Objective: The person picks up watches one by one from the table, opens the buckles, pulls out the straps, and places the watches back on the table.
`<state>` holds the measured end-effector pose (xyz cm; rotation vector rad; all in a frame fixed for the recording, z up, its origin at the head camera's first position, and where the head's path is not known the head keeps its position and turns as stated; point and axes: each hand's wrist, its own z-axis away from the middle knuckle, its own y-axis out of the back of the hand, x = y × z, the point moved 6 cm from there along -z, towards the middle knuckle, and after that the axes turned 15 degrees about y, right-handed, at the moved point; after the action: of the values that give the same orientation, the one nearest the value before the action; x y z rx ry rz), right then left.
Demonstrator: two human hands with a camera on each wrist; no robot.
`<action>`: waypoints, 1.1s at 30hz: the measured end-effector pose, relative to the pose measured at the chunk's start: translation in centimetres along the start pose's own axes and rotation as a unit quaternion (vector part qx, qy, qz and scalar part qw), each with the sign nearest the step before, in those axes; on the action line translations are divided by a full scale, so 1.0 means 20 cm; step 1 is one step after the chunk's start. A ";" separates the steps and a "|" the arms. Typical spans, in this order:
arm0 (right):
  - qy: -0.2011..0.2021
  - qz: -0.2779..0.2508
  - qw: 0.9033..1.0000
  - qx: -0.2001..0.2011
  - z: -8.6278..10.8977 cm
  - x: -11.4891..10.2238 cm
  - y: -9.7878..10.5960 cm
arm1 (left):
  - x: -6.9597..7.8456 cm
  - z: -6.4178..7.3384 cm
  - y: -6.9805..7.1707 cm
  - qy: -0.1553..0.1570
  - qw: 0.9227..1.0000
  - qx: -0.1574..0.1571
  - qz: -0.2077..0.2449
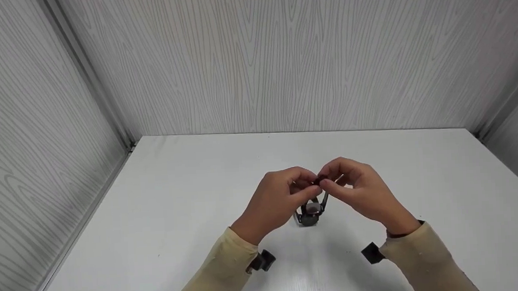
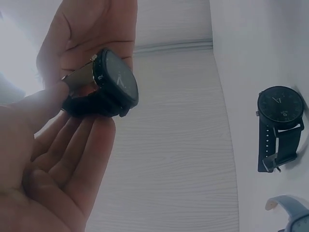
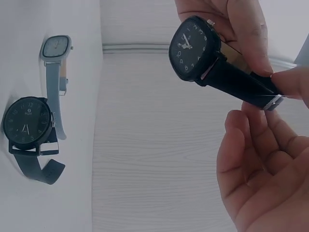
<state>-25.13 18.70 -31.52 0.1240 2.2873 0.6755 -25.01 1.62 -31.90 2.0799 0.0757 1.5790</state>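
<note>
Both hands meet over the table around a black wristwatch (image 3: 195, 48) with a rounded-square dial and white numerals. My left hand (image 1: 277, 197) pinches its strap between thumb and fingers. From the other side, my right hand (image 1: 363, 191) grips the strap near its silver buckle (image 3: 273, 102). The strap is bent round into a loop, its tan lining (image 2: 81, 77) showing inside. Fingers cover much of the watch in the head view. Below them lie a round black wristwatch (image 3: 28, 121) and a light blue wristwatch (image 3: 54, 79), close together.
The white tabletop (image 1: 177, 189) spreads around the hands. A wood-grain panel (image 1: 254, 61) rises behind it, and another panel (image 1: 27, 131) stands along the left side. Each sleeve cuff has a small black block (image 1: 372, 252) at the wrist.
</note>
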 end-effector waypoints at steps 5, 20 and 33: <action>0.009 0.034 0.999 -0.016 0.00 -0.01 0.00 | 0.00 0.00 0.00 -0.002 1.000 -0.011 -0.015; -0.002 -0.057 0.998 -0.031 0.00 0.01 -0.03 | -0.02 -0.01 -0.02 -0.002 1.000 -0.027 -0.001; -0.013 -0.118 0.993 -0.024 0.00 0.00 -0.07 | -0.02 -0.02 0.00 -0.010 0.999 -0.017 0.030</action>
<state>-25.04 17.43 -32.26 -0.1579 2.2140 0.6021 -25.48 1.66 -32.20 2.0886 -0.0216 1.5834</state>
